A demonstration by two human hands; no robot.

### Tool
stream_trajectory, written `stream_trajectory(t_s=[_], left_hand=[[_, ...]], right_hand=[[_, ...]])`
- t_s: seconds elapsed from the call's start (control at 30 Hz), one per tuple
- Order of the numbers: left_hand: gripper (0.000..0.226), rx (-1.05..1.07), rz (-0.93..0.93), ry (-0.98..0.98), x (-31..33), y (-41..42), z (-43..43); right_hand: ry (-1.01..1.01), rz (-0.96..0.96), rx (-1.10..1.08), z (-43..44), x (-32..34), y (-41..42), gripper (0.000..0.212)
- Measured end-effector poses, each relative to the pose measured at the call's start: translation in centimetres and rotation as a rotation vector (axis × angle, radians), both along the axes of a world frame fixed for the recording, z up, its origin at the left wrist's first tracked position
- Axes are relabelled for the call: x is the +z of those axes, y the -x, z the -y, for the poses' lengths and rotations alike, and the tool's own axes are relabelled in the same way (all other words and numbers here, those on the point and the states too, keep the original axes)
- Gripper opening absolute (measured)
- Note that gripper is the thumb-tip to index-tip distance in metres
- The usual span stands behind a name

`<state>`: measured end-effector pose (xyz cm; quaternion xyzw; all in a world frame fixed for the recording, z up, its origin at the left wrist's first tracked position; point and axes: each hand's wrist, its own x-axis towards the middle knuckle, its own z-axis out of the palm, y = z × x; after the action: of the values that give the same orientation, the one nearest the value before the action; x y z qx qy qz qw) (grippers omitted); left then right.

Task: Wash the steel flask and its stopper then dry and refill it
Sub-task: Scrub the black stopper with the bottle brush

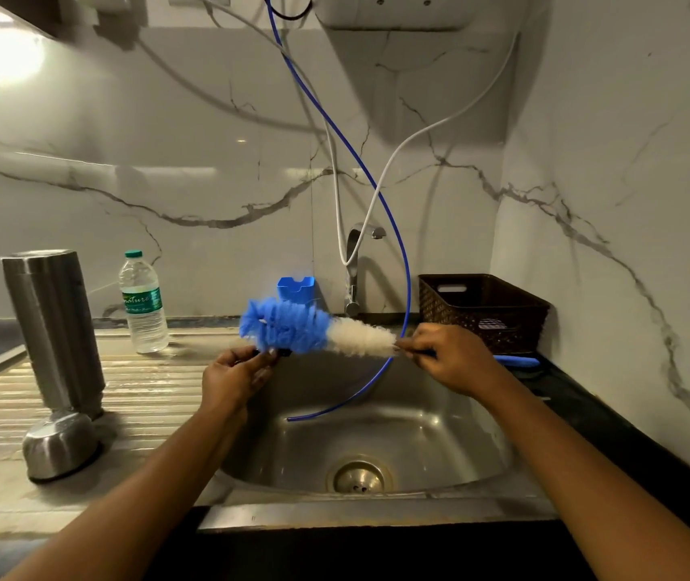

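Both left hand [232, 377] and right hand [452, 358] pinching the brush [318, 331] ends; steel flask [54, 329] well leftward.

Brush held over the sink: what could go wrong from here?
1. The blue tube hangs close by the brush, which the left hand and the right hand pinch at its ends. The bristles could snag it.
2. The tall flask stands on the ridged drainboard, so a careless reach might tip it onto the steel cap beside it.
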<state>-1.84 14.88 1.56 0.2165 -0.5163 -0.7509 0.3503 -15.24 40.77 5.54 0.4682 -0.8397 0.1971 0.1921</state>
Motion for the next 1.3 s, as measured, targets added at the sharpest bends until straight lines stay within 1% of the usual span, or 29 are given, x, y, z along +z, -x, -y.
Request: stream_trajectory(t_s=[0.07, 0.1, 0.2, 0.27, 0.33, 0.4, 0.43, 0.5, 0.57, 0.67, 0.77, 0.83, 0.9, 1.0, 1.13, 1.2, 1.3], left_hand=[[0.016, -0.006, -0.008, -0.005, 0.1, -0.1, 0.0], [0.015, 0.002, -0.018, -0.020, 0.2, -0.2, 0.2], [0.012, 0.015, -0.051, -0.078, 0.5, -0.6, 0.8], [0.011, -0.017, -0.046, -0.089, 0.6, -0.5, 0.5], [0.008, -0.063, -0.019, -0.069, 0.5, -0.3, -0.1], [0.006, -0.073, -0.037, -0.090, 0.7, -0.4, -0.2], [0.006, -0.061, -0.058, -0.113, 0.8, -0.5, 0.1], [0.010, -0.045, -0.086, -0.152, 1.1, -0.8, 0.5], [0.010, -0.072, -0.070, -0.168, 1.2, -1.0, 0.3], [0.013, -0.158, -0.052, -0.185, 1.3, -0.6, -0.6], [0.015, -0.165, -0.123, -0.245, 1.7, -0.9, -0.3], [0.020, -0.178, -0.184, -0.295, 1.9, -1.2, 0.4], [0.024, -0.223, -0.173, -0.297, 1.8, -1.3, 0.3], [0.020, -0.287, -0.151, -0.291, 1.7, -1.1, -0.5], [0.019, -0.261, -0.205, -0.294, 2.0, -1.3, -0.1], [0.018, -0.282, -0.188, -0.295, 1.9, -1.3, -0.3], [0.015, -0.291, -0.181, -0.290, 1.9, -1.2, -0.9]], right_hand=[[-0.005, -0.038, 0.007, 1.5, -0.5, -0.6, 0.031], [0.002, -0.024, 0.002, 1.6, -0.5, -0.5, 0.031], [0.033, 0.094, -0.007, -0.2, -0.3, 0.7, 0.029], [0.040, 0.137, -0.006, -0.9, -0.6, 0.9, 0.029], [0.034, 0.109, 0.025, 0.1, -1.0, 0.4, 0.029], [0.029, 0.080, 0.047, 1.3, -1.2, 0.0, 0.029], [0.042, 0.096, 0.045, 1.3, -1.1, 0.0, 0.029], [0.073, 0.170, 0.037, 0.4, -1.0, 0.7, 0.029], [0.078, 0.225, 0.024, -0.6, -1.3, 1.1, 0.029], [0.103, 0.192, 0.033, 0.5, -1.5, 0.5, 0.027], [0.141, 0.230, 0.047, 0.9, -1.6, 0.5, 0.025], [0.144, 0.278, 0.030, -0.3, -1.7, 1.1, 0.025], [0.146, 0.301, 0.030, -0.8, -1.9, 1.2, 0.025], [0.179, 0.293, 0.092, 0.5, -1.9, 0.5, 0.025], [0.208, 0.373, 0.075, -0.2, -1.9, 1.0, 0.025], [0.215, 0.395, 0.064, -0.5, -2.1, 1.1, 0.026], [0.221, 0.399, 0.104, 0.4, -2.1, 0.5, 0.027]])
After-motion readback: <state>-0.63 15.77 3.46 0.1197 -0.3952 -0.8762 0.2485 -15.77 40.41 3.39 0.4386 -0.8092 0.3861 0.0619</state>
